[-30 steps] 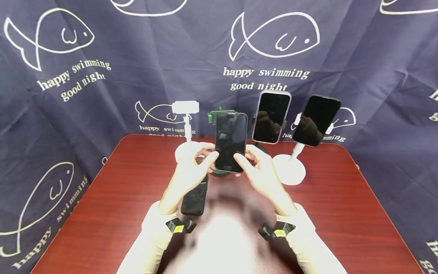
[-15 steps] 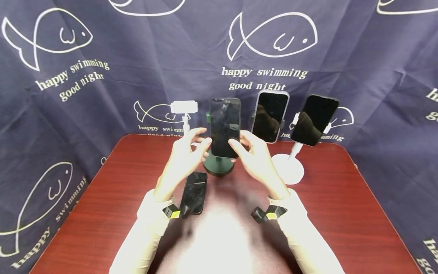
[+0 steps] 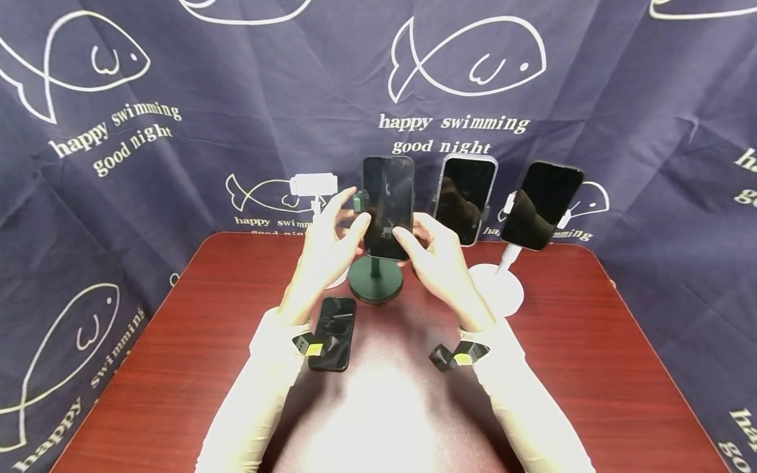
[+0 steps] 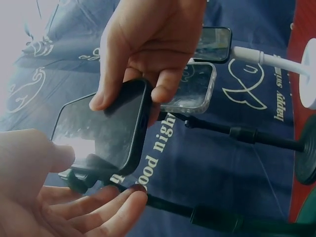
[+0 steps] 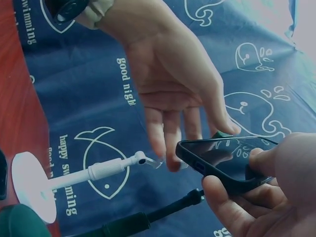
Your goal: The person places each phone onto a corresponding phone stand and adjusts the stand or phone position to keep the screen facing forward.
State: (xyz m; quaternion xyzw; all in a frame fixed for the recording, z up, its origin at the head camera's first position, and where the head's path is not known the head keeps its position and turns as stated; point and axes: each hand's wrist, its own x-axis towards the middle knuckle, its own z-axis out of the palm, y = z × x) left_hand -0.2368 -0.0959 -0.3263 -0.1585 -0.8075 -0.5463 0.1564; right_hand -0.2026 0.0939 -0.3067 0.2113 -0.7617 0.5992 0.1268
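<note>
A black phone (image 3: 388, 197) stands upright at the head of a dark green phone stand (image 3: 375, 281), hiding most of its clamp. One green clamp end (image 3: 359, 200) sticks out past the phone's left edge. My right hand (image 3: 440, 256) grips the phone's lower right part, thumb (image 5: 261, 160) on the screen and fingers behind. At the left edge, my left hand (image 3: 325, 246) has its thumb (image 4: 61, 157) against the phone and its other fingers extended loosely beside the clamp end. Below my left hand, another black phone (image 3: 336, 325) lies face up on the table.
To the right, a phone in a pale case (image 3: 467, 197) and a black phone (image 3: 541, 207) sit on stands. A white stand (image 3: 313, 184) without a phone is behind my left hand. A patterned cloth (image 3: 266, 79) hangs behind the red table (image 3: 177, 328).
Both hands have carried the phone up and away from me to the green stand's head. The stand's base now shows below it, and the left fingers have loosened.
</note>
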